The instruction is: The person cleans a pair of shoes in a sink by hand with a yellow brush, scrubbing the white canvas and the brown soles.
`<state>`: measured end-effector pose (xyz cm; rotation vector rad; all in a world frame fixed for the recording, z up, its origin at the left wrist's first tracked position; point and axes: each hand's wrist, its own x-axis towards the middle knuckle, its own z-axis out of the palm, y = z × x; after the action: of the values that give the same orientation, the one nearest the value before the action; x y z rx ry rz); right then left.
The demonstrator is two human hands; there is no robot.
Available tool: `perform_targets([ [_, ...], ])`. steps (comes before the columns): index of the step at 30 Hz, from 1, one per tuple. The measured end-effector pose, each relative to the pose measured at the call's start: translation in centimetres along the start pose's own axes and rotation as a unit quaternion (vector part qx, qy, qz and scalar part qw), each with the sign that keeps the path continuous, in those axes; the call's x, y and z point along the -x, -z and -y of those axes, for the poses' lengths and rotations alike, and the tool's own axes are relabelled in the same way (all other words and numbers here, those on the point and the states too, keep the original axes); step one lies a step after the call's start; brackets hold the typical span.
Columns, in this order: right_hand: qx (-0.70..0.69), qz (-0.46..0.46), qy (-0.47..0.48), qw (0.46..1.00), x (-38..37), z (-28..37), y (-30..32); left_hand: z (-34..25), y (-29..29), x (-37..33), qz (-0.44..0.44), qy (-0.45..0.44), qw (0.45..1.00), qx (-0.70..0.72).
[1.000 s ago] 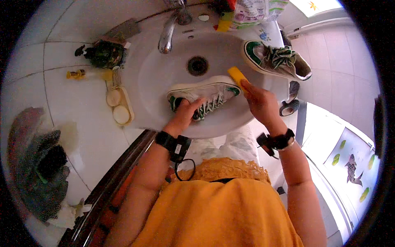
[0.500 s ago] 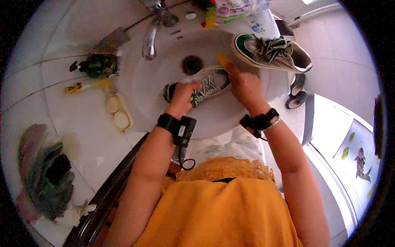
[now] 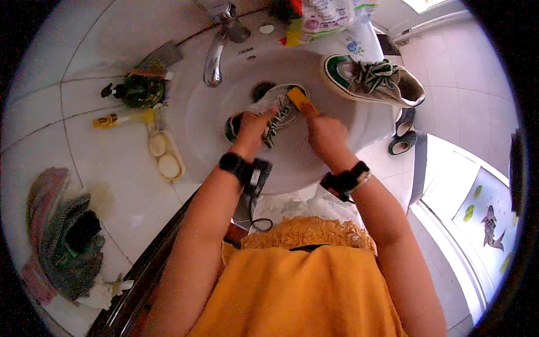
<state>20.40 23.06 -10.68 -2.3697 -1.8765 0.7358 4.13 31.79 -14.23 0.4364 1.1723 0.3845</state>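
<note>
A white and green sneaker (image 3: 275, 112) lies in the white sink (image 3: 208, 135), near the drain. My left hand (image 3: 252, 126) grips this sneaker at its middle. In my right hand (image 3: 323, 132) is a yellow brush (image 3: 296, 98), pressed against the sneaker's upper side. A second matching sneaker (image 3: 370, 80) rests on the sink's right rim, laces up. Both wrists wear black bands.
A chrome tap (image 3: 216, 53) stands behind the basin. On the tiled counter at left are a dark bottle (image 3: 137, 90), a yellow tube (image 3: 115, 119) and a soap dish (image 3: 163, 157). Crumpled cloths (image 3: 64, 236) lie at far left. Slippers (image 3: 401, 140) sit on the floor at right.
The sneaker has moved up toward the drain with both hands on it. The brush has shifted from the sneaker's right end onto its upper side.
</note>
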Motion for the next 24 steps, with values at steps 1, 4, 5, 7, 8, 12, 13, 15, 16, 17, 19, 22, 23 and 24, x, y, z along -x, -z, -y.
perform_targets([
  [1,-0.002,0.0,0.005,1.0,0.3,-0.2,0.3,-0.8,-0.2,2.4,-0.008,-0.114,0.965,-0.234],
  [4,0.004,-0.01,0.029,1.0,-0.9,0.4,0.9,-0.1,2.0,3.2,-0.019,-0.257,0.774,-0.578],
  [5,0.013,-0.025,0.045,0.999,-1.9,0.5,1.0,-0.3,2.0,2.9,-0.051,-0.28,0.75,-0.598],
  [7,0.012,-0.033,0.033,0.999,-3.1,1.2,0.8,-0.6,2.2,1.9,-0.086,-0.302,0.723,-0.615],
  [8,0.01,-0.04,0.017,0.999,-3.3,1.5,0.6,-0.7,2.5,1.3,-0.116,-0.315,0.77,-0.542],
  [12,-0.074,-0.147,0.021,0.986,-1.6,0.7,-0.2,-0.8,1.0,2.4,-0.035,-0.12,0.991,-0.038],
  [13,-0.074,-0.111,0.058,0.989,-0.1,1.8,-0.2,-0.6,1.5,2.3,-0.044,-0.088,0.995,0.013],
  [15,-0.107,-0.068,0.109,0.986,3.6,2.8,-0.2,-0.5,0.9,2.5,-0.063,-0.075,0.992,0.085],
  [16,-0.145,-0.06,0.133,0.979,4.9,3.5,-0.2,-0.6,0.6,2.7,-0.083,-0.063,0.982,0.155],
  [17,-0.101,-0.053,0.114,0.987,4.9,3.9,0.0,-1.1,0.6,2.9,-0.096,-0.008,0.976,0.195],
  [19,-0.092,-0.081,0.09,0.988,1.8,3.5,1.4,-0.8,1.1,2.9,-0.042,0.016,0.98,0.194],
  [22,-0.062,-0.121,0.083,0.987,-2.1,2.9,2.3,0.1,1.4,2.2,-0.052,0.062,0.985,0.152],
  [23,-0.076,-0.115,0.09,0.986,-1.8,2.8,1.8,0.3,1.3,2.5,-0.057,0.056,0.976,0.2],
  [24,-0.089,-0.109,0.096,0.985,-1.2,2.8,1.5,0.4,1.1,2.6,-0.06,0.05,0.965,0.249],
])
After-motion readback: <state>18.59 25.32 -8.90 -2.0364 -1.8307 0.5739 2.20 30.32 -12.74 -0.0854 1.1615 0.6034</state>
